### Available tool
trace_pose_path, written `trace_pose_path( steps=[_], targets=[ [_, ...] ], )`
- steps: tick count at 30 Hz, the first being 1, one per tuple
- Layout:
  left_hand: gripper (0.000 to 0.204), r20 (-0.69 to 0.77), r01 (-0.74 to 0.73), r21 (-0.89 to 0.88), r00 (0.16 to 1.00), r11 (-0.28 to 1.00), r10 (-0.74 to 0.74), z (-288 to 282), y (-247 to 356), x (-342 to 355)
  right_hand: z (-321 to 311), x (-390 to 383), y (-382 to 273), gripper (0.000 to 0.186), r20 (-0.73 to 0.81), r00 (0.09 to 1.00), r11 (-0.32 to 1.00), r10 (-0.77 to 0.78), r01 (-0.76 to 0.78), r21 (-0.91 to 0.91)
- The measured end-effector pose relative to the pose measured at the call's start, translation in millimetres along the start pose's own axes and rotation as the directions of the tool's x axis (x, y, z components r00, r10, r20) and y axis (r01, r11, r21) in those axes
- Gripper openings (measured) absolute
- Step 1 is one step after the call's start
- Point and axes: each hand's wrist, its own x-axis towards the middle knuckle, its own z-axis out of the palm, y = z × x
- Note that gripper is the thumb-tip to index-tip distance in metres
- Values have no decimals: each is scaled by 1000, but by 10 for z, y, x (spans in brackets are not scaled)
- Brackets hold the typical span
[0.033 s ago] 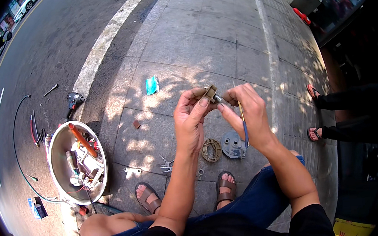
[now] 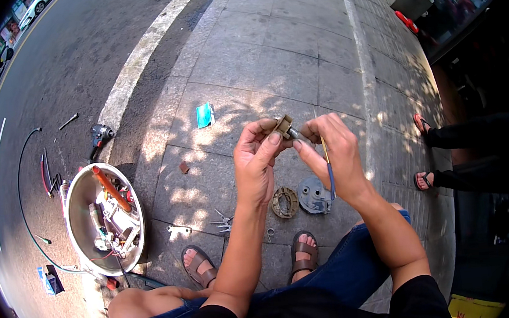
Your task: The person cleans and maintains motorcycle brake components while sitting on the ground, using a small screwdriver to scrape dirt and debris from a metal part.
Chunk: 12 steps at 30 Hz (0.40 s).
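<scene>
Above the pavement, the fingers of my left hand (image 2: 258, 158) pinch a small brownish metal part (image 2: 283, 125) with a short shaft. The thumb and fingers of my right hand (image 2: 336, 148) close round the shaft's other end. A thin tool with a blue and yellow handle (image 2: 330, 173) is also tucked in my right hand; its tip is hard to make out. Below the hands lie a pair of ring-shaped brake shoes (image 2: 284, 202) and a round grey brake plate (image 2: 314, 197), side by side. A small metal ring (image 2: 270, 232) is close to my foot.
To the left stands a metal basin (image 2: 75, 228) full of tools, with an impact wrench (image 2: 101, 135) beyond it. Pliers (image 2: 224, 223), a small metal plate (image 2: 179, 230) and a blue packet (image 2: 204, 115) lie on the pavement. A person in sandals (image 2: 425, 180) stands at the right.
</scene>
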Motion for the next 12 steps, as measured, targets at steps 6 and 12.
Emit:
trace_pose_path(
  steps=[6,12],
  targets=[
    [30,51,68,-73,997,995,-64,-92,-47,18,24,-55,-1,21,20,988,980,155,-156,124],
    [37,106,114,-67,989,991,-107,-10,-35,10,-7,-74,-50,20,99,944,900,314,-330,287]
  ],
)
